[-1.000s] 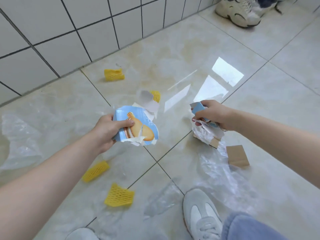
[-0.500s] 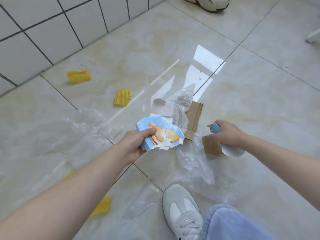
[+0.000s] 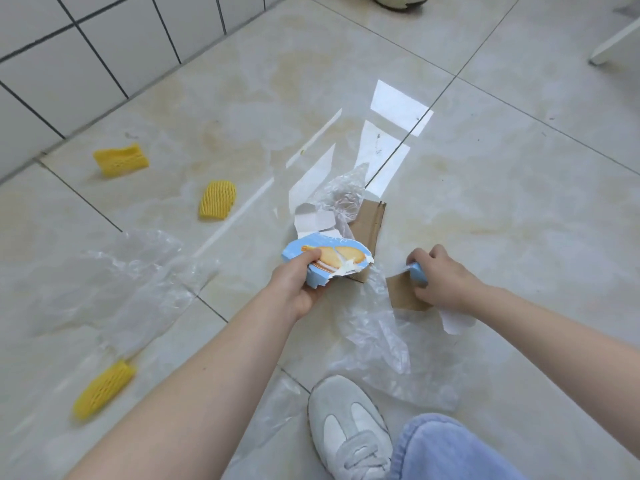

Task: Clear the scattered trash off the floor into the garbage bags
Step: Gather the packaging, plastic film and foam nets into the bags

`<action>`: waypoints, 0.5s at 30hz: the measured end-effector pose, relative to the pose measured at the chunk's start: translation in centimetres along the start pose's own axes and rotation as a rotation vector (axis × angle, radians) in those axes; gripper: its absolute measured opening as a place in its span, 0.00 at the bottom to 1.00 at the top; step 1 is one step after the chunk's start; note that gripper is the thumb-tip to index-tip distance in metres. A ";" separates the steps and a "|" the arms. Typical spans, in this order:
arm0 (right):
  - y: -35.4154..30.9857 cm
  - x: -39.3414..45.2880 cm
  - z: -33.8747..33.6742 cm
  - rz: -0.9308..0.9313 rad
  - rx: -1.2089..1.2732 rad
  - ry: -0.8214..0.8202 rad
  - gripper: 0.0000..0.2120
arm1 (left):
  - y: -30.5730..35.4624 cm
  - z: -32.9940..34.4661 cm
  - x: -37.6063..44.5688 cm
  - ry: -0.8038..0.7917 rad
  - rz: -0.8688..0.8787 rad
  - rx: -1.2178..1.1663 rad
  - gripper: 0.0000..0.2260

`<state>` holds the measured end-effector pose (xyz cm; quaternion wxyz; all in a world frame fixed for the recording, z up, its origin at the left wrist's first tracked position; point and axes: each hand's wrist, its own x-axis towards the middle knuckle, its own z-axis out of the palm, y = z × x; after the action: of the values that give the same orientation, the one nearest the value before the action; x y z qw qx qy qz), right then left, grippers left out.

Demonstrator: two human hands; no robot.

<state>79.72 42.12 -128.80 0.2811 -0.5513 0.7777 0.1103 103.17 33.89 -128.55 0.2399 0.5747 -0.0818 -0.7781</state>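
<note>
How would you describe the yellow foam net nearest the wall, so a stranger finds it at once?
Start at the white tiled wall on the left. Just below its base lies a yellow foam net on the floor. Unlike the other two nets, it is the farthest from the person and nearest the wall.

On the pale tiled floor point(image 3: 485, 188), the folded brown cardboard sheet point(image 3: 371, 223) lies at the centre, with crumpled clear plastic film point(image 3: 343, 199) on its left edge. The small brown cardboard square point(image 3: 403, 292) lies to its right and nearer the person, beside a clear plastic sheet point(image 3: 377, 341). Three yellow foam nets lie to the left: one point(image 3: 121, 160) near the white tiled wall point(image 3: 86, 57), one point(image 3: 217, 199) right of it, one point(image 3: 104, 389) nearest the person. A grey-white sneaker point(image 3: 346, 427) stands in the foreground.
</note>
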 end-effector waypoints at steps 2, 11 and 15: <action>0.4 -0.3 0.0 -0.025 -0.004 -0.027 0.23 | 0.1 0.5 0.2 0.025 0.001 0.007 0.11; 1.8 -0.2 -0.4 -0.109 -0.004 -0.098 0.26 | 1.5 -0.9 0.1 0.097 0.115 0.069 0.12; 1.7 -0.7 -0.4 -0.162 -0.093 -0.148 0.29 | 2.5 -2.6 -0.5 0.095 0.136 0.064 0.13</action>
<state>78.21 43.06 -128.29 0.3199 -0.6151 0.7018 0.1638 106.42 32.34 -128.00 0.2775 0.6113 -0.1340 -0.7290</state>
